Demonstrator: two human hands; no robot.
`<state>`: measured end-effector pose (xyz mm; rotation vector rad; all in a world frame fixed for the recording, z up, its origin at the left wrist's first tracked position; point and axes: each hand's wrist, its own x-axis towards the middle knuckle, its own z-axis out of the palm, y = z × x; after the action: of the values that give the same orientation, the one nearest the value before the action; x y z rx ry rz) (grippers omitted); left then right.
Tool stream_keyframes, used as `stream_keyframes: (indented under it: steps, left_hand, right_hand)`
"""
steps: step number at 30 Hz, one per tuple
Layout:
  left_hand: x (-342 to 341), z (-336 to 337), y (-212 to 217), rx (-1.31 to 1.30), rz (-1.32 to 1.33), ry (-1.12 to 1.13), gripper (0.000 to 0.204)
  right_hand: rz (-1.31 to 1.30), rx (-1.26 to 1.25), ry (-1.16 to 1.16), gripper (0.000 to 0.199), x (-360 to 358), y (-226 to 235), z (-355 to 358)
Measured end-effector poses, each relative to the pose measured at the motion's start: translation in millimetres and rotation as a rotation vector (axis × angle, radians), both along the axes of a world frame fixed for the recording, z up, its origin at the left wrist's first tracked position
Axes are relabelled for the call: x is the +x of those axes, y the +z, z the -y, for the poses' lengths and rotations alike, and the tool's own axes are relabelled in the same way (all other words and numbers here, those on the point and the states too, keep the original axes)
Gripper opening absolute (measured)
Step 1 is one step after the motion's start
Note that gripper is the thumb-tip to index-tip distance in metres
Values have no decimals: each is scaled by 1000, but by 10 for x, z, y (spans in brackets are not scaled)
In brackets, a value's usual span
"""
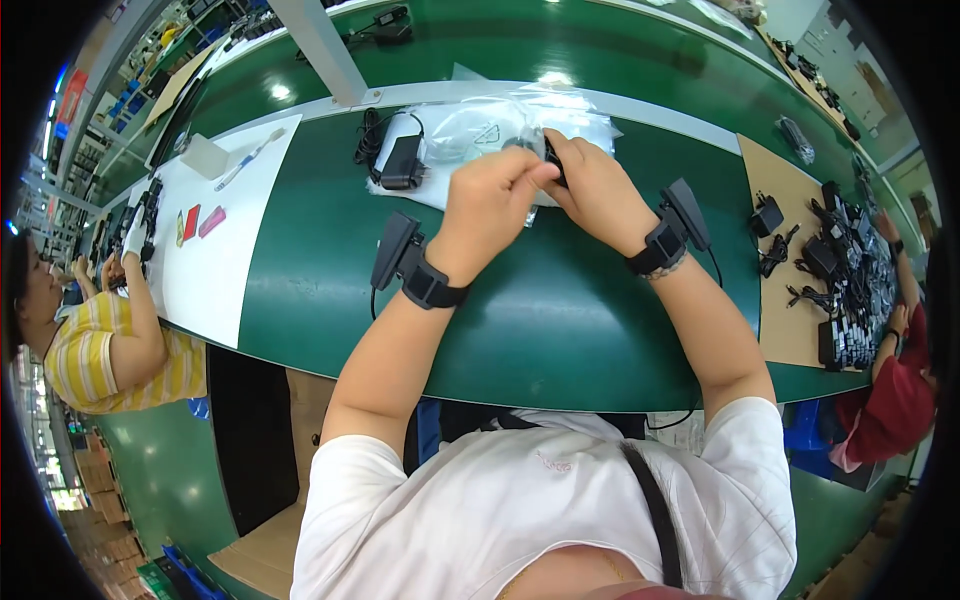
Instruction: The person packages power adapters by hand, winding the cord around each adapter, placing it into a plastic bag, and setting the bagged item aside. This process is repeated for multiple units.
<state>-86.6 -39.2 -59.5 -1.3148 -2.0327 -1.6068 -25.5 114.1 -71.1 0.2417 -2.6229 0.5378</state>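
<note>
A green work surface [330, 260] fills the middle of the frame, curving from the left edge to the right. On its left part lies a large white sheet [215, 270] carrying a small white box [204, 156], a toothbrush-like tool [248, 158] and two small red and pink pieces [201, 221]. At the right, a brown cardboard sheet [780, 300] holds a heap of black adapters and cords [845, 275]. At the far left edge sits a person in a yellow striped shirt [105, 350]; at the far right, a person in red [895, 395] reaches toward the heap.

In the upper middle lies a pile of clear plastic bags [480, 125], with a black power adapter [402, 162] and its coiled cord resting on the pile's left end.

Both of the person's own hands meet just above the centre of the frame, over the bags. The left hand [490, 200] is curled, its fingers pinched together against the right hand. The right hand [600, 190] is closed around a small black object [553, 160], mostly hidden between the fingers, so its kind cannot be told. Each wrist wears a black strap with a black device [394, 248] standing out from it.
</note>
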Motion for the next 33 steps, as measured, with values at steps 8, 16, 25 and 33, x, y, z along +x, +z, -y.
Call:
stream_keyframes:
  steps: [8,16,25,33]
  left_hand:
    - [118,-84,57,-54,-73,79,14]
    - [192,-142,35,65,-19,-7,13]
    - [150,-50,30,-53,-110,-75,16]
    - [267,-66,133,159,-171,-3,13]
  right_hand:
    - [387,-1249,61,26,70,126,-88]
    - [181,-2009,217,22,104,246,179]
    - [458,-2340,169,27,153,297,-36]
    - [148,-1679,283,29,251,306,149]
